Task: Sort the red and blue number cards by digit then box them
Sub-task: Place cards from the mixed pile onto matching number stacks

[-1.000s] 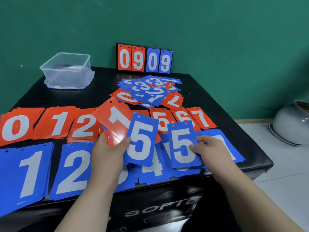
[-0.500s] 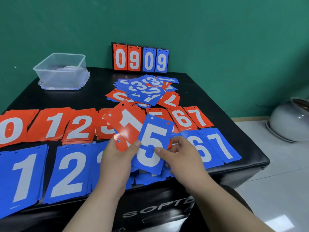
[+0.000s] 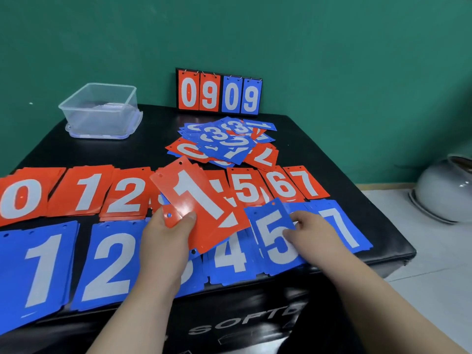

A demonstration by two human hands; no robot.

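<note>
My left hand (image 3: 166, 233) grips a small fan of red cards, a red 1 card (image 3: 194, 198) on top, held above the table's middle. My right hand (image 3: 310, 233) holds a blue 5 card (image 3: 274, 236) at its right edge, low over the blue row between the blue 4 pile (image 3: 229, 256) and the blue 7 pile (image 3: 339, 226). Sorted red piles 0, 1, 2, 5, 6, 7 form the back row; blue piles 1, 2, 4, 7 form the front row. An unsorted heap of cards (image 3: 227, 141) lies behind them. The clear plastic box (image 3: 99, 111) stands at the back left.
A small scoreboard stand (image 3: 219, 92) showing 0909 leans against the green wall at the table's back edge. A grey pot (image 3: 447, 190) sits on the floor to the right. The black table (image 3: 102, 152) ends close to my body.
My right hand took the blue 5 out of my left hand's fan and carried it right and down to the blue row. The left hand keeps the red cards.
</note>
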